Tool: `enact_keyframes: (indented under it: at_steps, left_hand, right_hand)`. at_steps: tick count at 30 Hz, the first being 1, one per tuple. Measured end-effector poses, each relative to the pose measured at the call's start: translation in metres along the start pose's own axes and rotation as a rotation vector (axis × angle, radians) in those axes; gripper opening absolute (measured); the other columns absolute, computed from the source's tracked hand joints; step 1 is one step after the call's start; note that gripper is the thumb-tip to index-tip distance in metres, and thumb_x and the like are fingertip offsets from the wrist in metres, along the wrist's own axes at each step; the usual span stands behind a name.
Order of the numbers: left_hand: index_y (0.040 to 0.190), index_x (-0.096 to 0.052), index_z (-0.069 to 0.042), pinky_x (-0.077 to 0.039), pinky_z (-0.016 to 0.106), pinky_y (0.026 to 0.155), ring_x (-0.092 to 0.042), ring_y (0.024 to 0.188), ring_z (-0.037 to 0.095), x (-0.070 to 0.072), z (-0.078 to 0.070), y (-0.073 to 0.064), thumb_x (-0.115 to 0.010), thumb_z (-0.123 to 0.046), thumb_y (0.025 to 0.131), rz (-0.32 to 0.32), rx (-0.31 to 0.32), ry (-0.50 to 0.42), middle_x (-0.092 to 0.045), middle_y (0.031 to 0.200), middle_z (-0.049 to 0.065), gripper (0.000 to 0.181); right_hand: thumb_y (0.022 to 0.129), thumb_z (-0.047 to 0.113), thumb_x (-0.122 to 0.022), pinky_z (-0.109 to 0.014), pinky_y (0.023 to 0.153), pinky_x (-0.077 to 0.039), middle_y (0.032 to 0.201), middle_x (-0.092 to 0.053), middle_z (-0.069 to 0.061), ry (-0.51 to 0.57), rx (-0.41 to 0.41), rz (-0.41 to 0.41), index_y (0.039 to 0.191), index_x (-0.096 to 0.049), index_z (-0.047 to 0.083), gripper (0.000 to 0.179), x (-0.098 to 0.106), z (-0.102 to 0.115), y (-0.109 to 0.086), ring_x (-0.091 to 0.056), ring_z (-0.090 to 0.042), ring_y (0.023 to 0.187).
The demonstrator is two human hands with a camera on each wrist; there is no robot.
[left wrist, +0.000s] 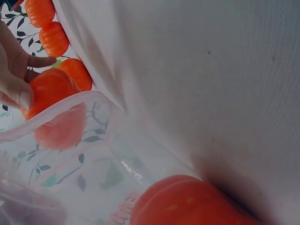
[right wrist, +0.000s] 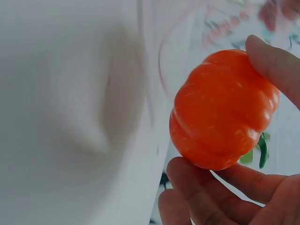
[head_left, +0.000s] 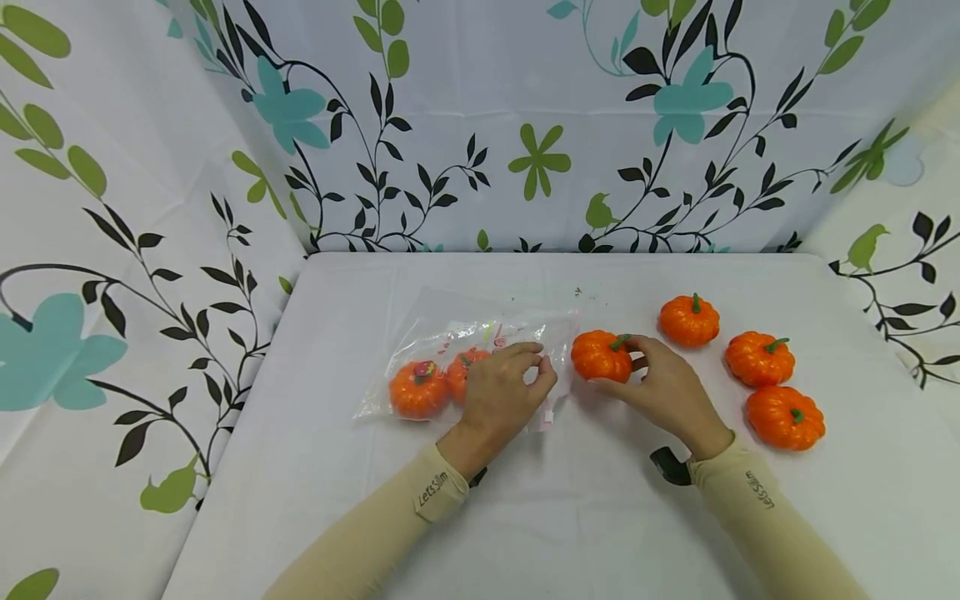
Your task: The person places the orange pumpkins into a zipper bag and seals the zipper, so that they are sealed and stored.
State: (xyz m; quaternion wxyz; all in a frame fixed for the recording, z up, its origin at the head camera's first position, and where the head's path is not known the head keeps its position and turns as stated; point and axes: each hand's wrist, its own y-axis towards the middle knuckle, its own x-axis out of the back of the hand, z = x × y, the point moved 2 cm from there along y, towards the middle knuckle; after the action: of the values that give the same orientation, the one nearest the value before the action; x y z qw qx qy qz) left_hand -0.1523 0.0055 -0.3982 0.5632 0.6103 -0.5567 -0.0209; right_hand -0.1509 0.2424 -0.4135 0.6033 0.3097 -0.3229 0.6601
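A clear plastic zip bag with red print lies on the table, two small orange toy pumpkins inside; one pumpkin shows whole and the other is partly covered by my left hand. That hand pinches the bag's edge near its right-hand mouth, thumb and fingertips together. My right hand grips another orange pumpkin with a green stem, thumb on one side and fingers on the other. In the left wrist view this held pumpkin is at the bag's mouth, its lower part seen through the plastic.
Three more orange pumpkins stand right of my right hand: one at the back, one in the middle and one in front. The white-covered table is bordered by leaf-patterned curtains behind and at both sides.
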Motion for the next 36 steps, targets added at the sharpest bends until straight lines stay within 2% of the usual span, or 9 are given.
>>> enact_keyframes:
  at_steps: [7, 10, 13, 18, 23, 25, 28, 32, 36]
  left_hand:
    - [0.078, -0.078, -0.004, -0.058, 0.025, 0.060, -0.075, 0.079, 0.019, 0.001, -0.001, 0.000, -0.074, -0.007, 0.081, -0.022, -0.044, -0.013, -0.077, 0.093, 0.006, 0.005]
    - [0.082, -0.079, -0.003, -0.059, 0.026, 0.064, -0.075, 0.082, 0.018, 0.001, -0.001, -0.001, -0.074, -0.007, 0.081, -0.020, -0.049, -0.017, -0.077, 0.093, 0.007, 0.007]
    - [0.083, -0.079, -0.002, -0.060, 0.026, 0.067, -0.075, 0.084, 0.018, 0.001, -0.001, -0.002, -0.073, -0.006, 0.081, -0.015, -0.055, -0.010, -0.077, 0.094, 0.007, 0.008]
    - [0.083, -0.080, -0.003, -0.059, 0.024, 0.067, -0.075, 0.082, 0.016, 0.000, -0.002, -0.002, -0.071, -0.006, 0.081, -0.009, -0.071, 0.012, -0.077, 0.094, 0.005, 0.010]
    - [0.082, -0.079, -0.003, -0.058, 0.023, 0.067, -0.075, 0.080, 0.016, 0.001, -0.004, -0.002, -0.071, -0.006, 0.082, -0.017, -0.079, 0.001, -0.077, 0.094, 0.005, 0.008]
    - [0.082, -0.079, -0.003, -0.058, 0.022, 0.068, -0.075, 0.081, 0.016, 0.001, -0.004, -0.002, -0.071, -0.007, 0.082, -0.023, -0.080, -0.004, -0.077, 0.094, 0.005, 0.009]
    - [0.082, -0.079, -0.004, -0.058, 0.022, 0.070, -0.075, 0.082, 0.015, 0.001, -0.005, -0.002, -0.071, -0.007, 0.083, -0.027, -0.084, -0.008, -0.077, 0.095, 0.005, 0.009]
    - [0.079, -0.079, -0.005, -0.058, 0.022, 0.069, -0.075, 0.081, 0.014, 0.000, -0.005, -0.003, -0.071, -0.007, 0.083, -0.029, -0.090, -0.014, -0.077, 0.094, 0.005, 0.009]
    - [0.080, -0.080, -0.006, -0.058, 0.022, 0.069, -0.075, 0.082, 0.014, 0.000, -0.006, -0.002, -0.071, -0.008, 0.083, -0.035, -0.097, -0.013, -0.077, 0.094, 0.004, 0.009]
  right_hand:
    - [0.074, 0.070, -0.075, -0.036, 0.072, -0.053, 0.113, -0.065, -0.011, -0.004, 0.069, -0.016, 0.134, -0.056, 0.004, 0.092, -0.027, 0.020, 0.012, -0.061, -0.025, 0.090]
    - [0.075, 0.065, -0.079, -0.033, 0.065, -0.049, 0.106, -0.064, -0.009, -0.014, 0.102, -0.035, 0.131, -0.058, 0.003, 0.086, -0.036, 0.025, 0.017, -0.058, -0.021, 0.079]
    - [0.077, 0.057, -0.081, -0.032, 0.062, -0.049, 0.107, -0.062, -0.010, -0.025, 0.130, -0.042, 0.132, -0.058, 0.001, 0.081, -0.043, 0.030, 0.021, -0.055, -0.020, 0.074]
    - [0.081, 0.043, -0.080, -0.037, 0.071, -0.055, 0.116, -0.062, -0.013, -0.015, 0.161, -0.039, 0.130, -0.058, 0.000, 0.069, -0.052, 0.036, 0.027, -0.059, -0.023, 0.082]
    - [0.080, 0.029, -0.081, -0.039, 0.075, -0.054, 0.108, -0.060, -0.014, -0.009, 0.199, -0.047, 0.124, -0.057, -0.002, 0.058, -0.057, 0.042, 0.035, -0.057, -0.026, 0.087]
    - [0.080, 0.026, -0.081, -0.038, 0.072, -0.051, 0.106, -0.059, -0.013, -0.007, 0.201, -0.045, 0.124, -0.056, -0.001, 0.057, -0.059, 0.044, 0.038, -0.055, -0.026, 0.085]
    - [0.082, 0.023, -0.079, -0.038, 0.076, -0.052, 0.107, -0.058, -0.012, 0.009, 0.198, -0.037, 0.127, -0.054, 0.001, 0.056, -0.062, 0.046, 0.042, -0.057, -0.026, 0.088]
    - [0.083, 0.020, -0.079, -0.044, 0.087, -0.055, 0.121, -0.058, -0.014, 0.087, 0.181, -0.005, 0.138, -0.048, 0.003, 0.065, -0.064, 0.048, 0.046, -0.063, -0.029, 0.101]
    - [0.084, 0.013, -0.077, -0.048, 0.092, -0.055, 0.133, -0.056, -0.017, 0.237, 0.166, 0.044, 0.142, -0.044, 0.003, 0.068, -0.066, 0.048, 0.048, -0.064, -0.035, 0.112]
